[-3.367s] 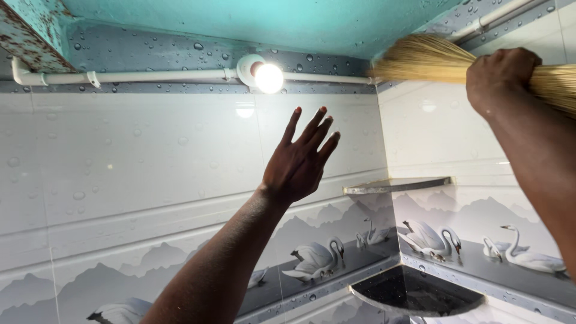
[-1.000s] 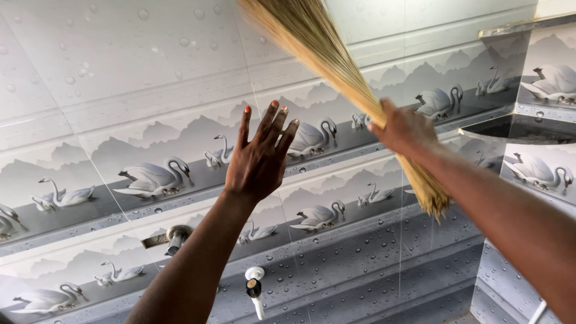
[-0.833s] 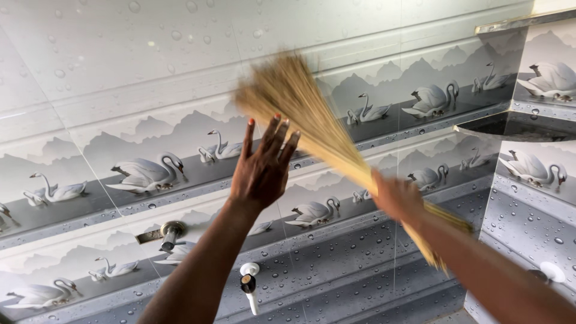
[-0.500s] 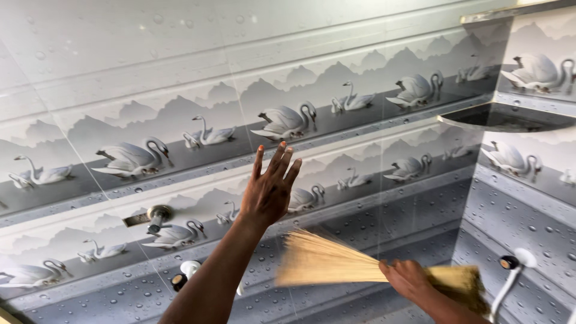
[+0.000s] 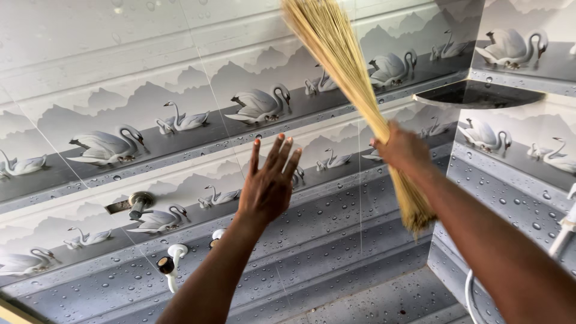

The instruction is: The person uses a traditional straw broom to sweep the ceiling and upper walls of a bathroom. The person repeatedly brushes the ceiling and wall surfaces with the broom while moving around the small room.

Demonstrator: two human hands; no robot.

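Swan-patterned wall tiles (image 5: 180, 72) behind. Right hand (image 5: 401, 147), grip clamped on straw broom (image 5: 354, 78), bristles raised; left hand (image 5: 269, 183) open, fingers apart.

Swan-patterned wall tiles (image 5: 108, 144), dark corner shelf (image 5: 480, 96), white tap (image 5: 171, 258)

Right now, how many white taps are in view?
3 white taps: one low on the back wall, one partly behind the left forearm, one at the right edge. Arms may hide more.

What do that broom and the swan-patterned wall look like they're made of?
The broom in the right hand looks like a bundle of thin, dry, straw-coloured plant stalks, matte. The wall seems to be glazed ceramic tile: glossy, with grout lines and printed swans.
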